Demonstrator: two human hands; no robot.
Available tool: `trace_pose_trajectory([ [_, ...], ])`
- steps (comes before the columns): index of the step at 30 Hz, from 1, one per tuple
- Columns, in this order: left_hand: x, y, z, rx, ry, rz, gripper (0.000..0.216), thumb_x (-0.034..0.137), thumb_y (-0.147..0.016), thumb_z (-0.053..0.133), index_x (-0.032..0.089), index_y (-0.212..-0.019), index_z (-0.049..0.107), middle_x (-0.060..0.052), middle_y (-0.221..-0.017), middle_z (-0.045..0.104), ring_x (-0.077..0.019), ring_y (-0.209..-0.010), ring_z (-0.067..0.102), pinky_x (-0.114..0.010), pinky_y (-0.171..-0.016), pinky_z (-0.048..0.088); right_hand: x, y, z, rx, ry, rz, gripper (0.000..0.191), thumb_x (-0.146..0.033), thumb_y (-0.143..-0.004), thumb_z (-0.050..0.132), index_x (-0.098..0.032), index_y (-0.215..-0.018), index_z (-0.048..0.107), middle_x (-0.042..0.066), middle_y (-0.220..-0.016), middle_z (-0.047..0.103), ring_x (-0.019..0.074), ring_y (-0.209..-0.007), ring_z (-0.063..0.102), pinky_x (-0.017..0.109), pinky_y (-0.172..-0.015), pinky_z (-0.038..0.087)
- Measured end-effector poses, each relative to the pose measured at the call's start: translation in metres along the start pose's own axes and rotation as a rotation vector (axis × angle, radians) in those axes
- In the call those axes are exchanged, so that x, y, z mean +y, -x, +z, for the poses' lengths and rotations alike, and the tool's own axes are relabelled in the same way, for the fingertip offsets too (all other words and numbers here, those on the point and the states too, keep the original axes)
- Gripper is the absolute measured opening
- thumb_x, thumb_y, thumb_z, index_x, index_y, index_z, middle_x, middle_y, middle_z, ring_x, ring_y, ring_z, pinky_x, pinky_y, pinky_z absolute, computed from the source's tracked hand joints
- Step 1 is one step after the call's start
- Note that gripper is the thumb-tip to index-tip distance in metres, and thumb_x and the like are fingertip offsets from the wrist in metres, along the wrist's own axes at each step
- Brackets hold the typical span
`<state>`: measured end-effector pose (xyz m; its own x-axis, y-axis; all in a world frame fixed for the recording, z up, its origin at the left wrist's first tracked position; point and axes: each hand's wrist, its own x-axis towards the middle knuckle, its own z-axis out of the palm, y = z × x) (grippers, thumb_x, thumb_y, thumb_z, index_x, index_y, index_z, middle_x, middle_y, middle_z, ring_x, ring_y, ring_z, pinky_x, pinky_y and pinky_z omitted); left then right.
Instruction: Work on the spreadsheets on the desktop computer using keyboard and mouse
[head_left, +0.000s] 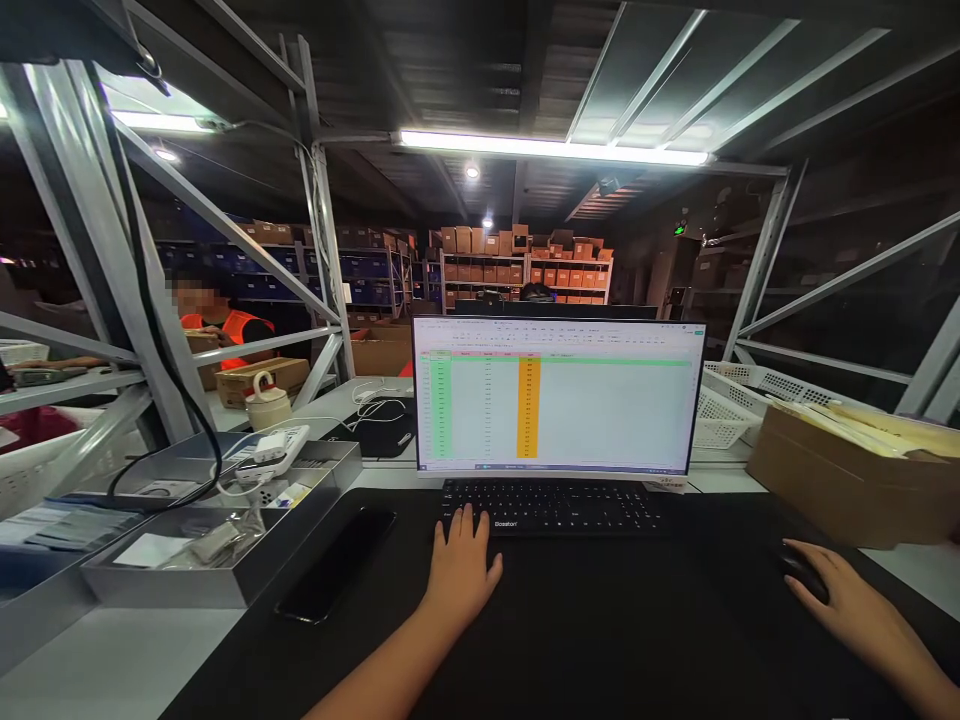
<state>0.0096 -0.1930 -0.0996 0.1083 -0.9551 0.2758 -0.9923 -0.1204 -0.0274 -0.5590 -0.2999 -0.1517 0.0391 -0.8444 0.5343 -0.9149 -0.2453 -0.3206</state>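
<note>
My left hand [461,565] lies flat with fingers stretched out, fingertips on the lower left edge of a black keyboard [555,505]. My right hand [840,590] curls over a black mouse [799,570] on the black desk mat [570,620]. Behind the keyboard stands a monitor [559,395] showing a spreadsheet with a green column and an orange column.
A black phone [337,575] lies left of my forearm. A grey metal tray [225,560] holds a scanner, cables and small bags. A cardboard box [847,470] and white basket [724,415] sit at right. A person in an orange vest [232,330] works behind the left racking.
</note>
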Motion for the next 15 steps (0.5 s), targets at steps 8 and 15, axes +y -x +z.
trace_pose_trajectory([
  [8,-0.001,0.0,0.003,0.043,0.021,0.004,0.062,0.035,-0.089,0.046,0.014,-0.147,0.044,-0.02,-0.154,0.041,-0.0346,-0.144,0.036,-0.058,-0.118,0.027,0.003,-0.001,0.0,-0.027,-0.022,0.005,0.049,-0.053,-0.077,0.052,-0.027,-0.118,0.057,0.018,-0.122,0.064,0.0391,-0.116,0.063,0.05,-0.103,0.048],
  [15,0.0,0.0,0.0,0.01,0.018,0.007,0.063,0.036,-0.09,0.045,0.012,-0.148,0.043,-0.021,-0.156,0.038,-0.0354,-0.145,0.034,-0.059,-0.118,0.026,0.009,0.002,0.004,-0.003,0.009,0.016,0.049,-0.051,-0.075,0.052,-0.027,-0.118,0.058,0.017,-0.123,0.062,0.0392,-0.116,0.063,0.05,-0.102,0.049],
])
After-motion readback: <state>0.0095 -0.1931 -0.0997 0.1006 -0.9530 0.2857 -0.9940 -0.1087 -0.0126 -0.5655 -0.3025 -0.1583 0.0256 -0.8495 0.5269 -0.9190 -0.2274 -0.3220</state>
